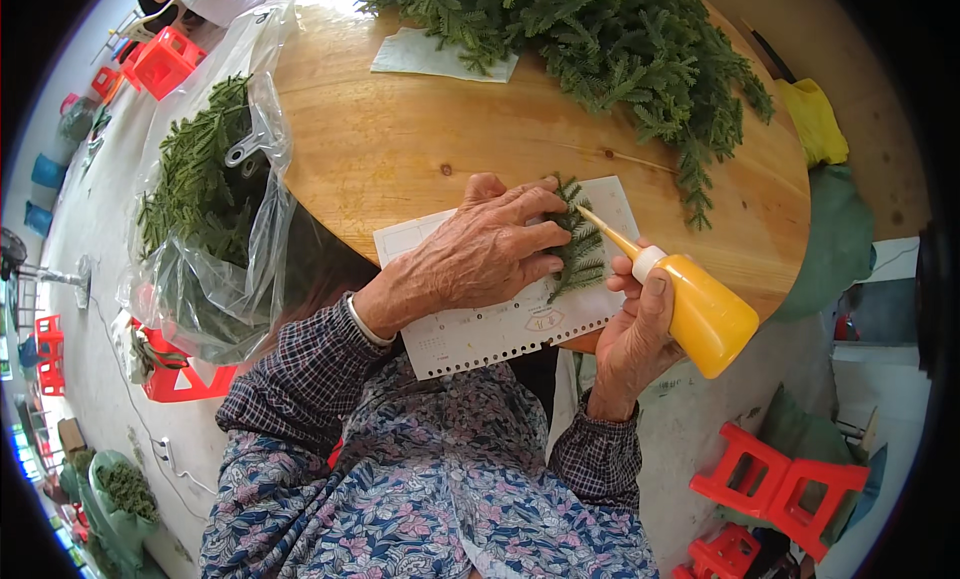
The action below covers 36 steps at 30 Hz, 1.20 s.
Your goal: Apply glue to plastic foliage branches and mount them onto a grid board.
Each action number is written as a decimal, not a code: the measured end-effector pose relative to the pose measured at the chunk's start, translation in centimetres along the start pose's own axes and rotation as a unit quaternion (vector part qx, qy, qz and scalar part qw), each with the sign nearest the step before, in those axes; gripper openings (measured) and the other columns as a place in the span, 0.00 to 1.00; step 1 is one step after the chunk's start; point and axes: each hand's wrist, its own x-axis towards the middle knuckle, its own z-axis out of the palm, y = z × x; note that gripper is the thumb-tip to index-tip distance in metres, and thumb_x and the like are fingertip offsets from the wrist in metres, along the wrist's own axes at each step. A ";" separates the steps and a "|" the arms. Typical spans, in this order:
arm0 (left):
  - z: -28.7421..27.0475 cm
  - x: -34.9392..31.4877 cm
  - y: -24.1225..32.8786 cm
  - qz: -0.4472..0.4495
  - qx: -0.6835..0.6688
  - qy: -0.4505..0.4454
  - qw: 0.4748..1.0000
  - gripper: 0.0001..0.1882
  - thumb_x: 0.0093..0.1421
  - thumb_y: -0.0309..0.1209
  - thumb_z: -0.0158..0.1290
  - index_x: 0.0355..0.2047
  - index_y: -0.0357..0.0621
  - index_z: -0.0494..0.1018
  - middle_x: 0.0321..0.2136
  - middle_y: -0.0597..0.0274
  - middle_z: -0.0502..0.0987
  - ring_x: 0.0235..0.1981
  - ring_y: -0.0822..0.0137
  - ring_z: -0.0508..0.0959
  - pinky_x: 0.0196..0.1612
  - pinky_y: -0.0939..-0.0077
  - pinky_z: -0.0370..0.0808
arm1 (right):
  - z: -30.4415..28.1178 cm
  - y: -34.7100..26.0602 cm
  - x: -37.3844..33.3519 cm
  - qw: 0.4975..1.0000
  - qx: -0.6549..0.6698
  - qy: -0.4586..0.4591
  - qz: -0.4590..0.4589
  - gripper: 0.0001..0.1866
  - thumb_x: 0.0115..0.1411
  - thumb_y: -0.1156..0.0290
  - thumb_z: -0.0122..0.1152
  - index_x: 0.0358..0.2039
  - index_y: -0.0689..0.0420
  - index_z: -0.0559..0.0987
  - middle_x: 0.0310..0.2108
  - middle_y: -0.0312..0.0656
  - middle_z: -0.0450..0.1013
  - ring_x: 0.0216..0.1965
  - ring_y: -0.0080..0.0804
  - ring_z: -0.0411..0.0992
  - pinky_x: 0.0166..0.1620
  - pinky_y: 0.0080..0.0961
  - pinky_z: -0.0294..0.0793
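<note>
On the table's near edge lies a white calendar sheet (480,331) with a row of punched holes. A flat green fir-like sprig (581,251) rests across it. My left hand (490,241) has its curled fingers along the sprig's left side, holding it down on the sheet. In my right hand (638,331) is a yellow squeeze bottle (708,314) with a white collar, gripped near its neck. Its long tapered nozzle (607,232) points up and left, the tip at the sprig's upper part. Whether anything comes out of the tip I cannot tell.
A big heap of green branches (620,39) covers the far side of the round wooden table (380,149), partly over a pale sheet (440,57). Left of the table hangs a clear plastic bag (255,269) of branches (200,179). Red stools (780,479) stand at lower right.
</note>
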 end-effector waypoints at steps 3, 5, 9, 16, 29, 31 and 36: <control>0.0 0.0 0.0 -0.001 0.000 -0.001 1.000 0.13 0.56 0.34 0.59 0.41 0.50 0.75 0.52 0.61 0.69 0.49 0.62 0.72 0.54 0.65 0.60 | -0.1 -0.1 -0.2 1.000 0.010 0.001 0.000 0.20 0.60 0.73 0.57 0.51 0.62 0.65 0.44 0.56 0.73 0.32 0.32 0.75 0.33 0.18 0.75; 0.0 -0.1 -0.1 -0.001 0.000 0.004 1.000 0.13 0.56 0.34 0.59 0.41 0.50 0.76 0.51 0.60 0.69 0.46 0.62 0.72 0.54 0.65 0.60 | -0.1 -0.2 -0.3 1.000 0.029 0.003 -0.002 0.22 0.57 0.77 0.58 0.52 0.61 0.64 0.44 0.56 0.72 0.31 0.34 0.75 0.33 0.20 0.76; 0.1 0.0 -0.2 0.002 0.000 0.008 1.000 0.13 0.56 0.34 0.59 0.41 0.50 0.76 0.51 0.59 0.69 0.44 0.63 0.72 0.54 0.65 0.60 | -0.2 0.2 -0.4 0.999 0.029 -0.006 -0.014 0.22 0.58 0.75 0.58 0.52 0.61 0.64 0.45 0.56 0.72 0.32 0.34 0.75 0.34 0.20 0.76; 0.1 0.0 0.1 -0.003 0.002 0.001 1.000 0.13 0.56 0.34 0.59 0.41 0.50 0.76 0.51 0.59 0.68 0.43 0.63 0.73 0.55 0.65 0.59 | 0.1 0.3 -0.3 1.000 -0.013 -0.019 -0.012 0.21 0.60 0.72 0.58 0.52 0.61 0.65 0.44 0.54 0.72 0.34 0.33 0.75 0.35 0.19 0.75; 0.2 0.0 0.0 -0.002 -0.005 0.010 1.000 0.12 0.55 0.33 0.59 0.40 0.49 0.76 0.51 0.60 0.69 0.41 0.64 0.74 0.55 0.65 0.59 | -0.1 -0.1 -1.1 0.999 -0.024 -0.010 -0.020 0.23 0.56 0.80 0.58 0.51 0.59 0.62 0.43 0.54 0.71 0.31 0.36 0.75 0.35 0.22 0.78; 0.2 0.0 0.0 0.001 -0.004 0.018 1.000 0.12 0.55 0.33 0.60 0.40 0.49 0.77 0.51 0.60 0.69 0.41 0.64 0.74 0.56 0.65 0.59 | -0.2 -0.1 -1.1 0.999 -0.024 -0.011 -0.023 0.23 0.56 0.80 0.58 0.51 0.59 0.62 0.43 0.54 0.71 0.31 0.37 0.75 0.34 0.22 0.78; 0.2 -0.1 0.1 0.002 -0.005 0.017 1.000 0.12 0.55 0.33 0.59 0.40 0.49 0.77 0.51 0.61 0.69 0.41 0.65 0.74 0.56 0.66 0.59 | -0.6 -0.4 -1.6 0.999 -0.028 -0.007 -0.030 0.23 0.55 0.80 0.58 0.50 0.59 0.62 0.43 0.54 0.71 0.31 0.37 0.75 0.34 0.23 0.78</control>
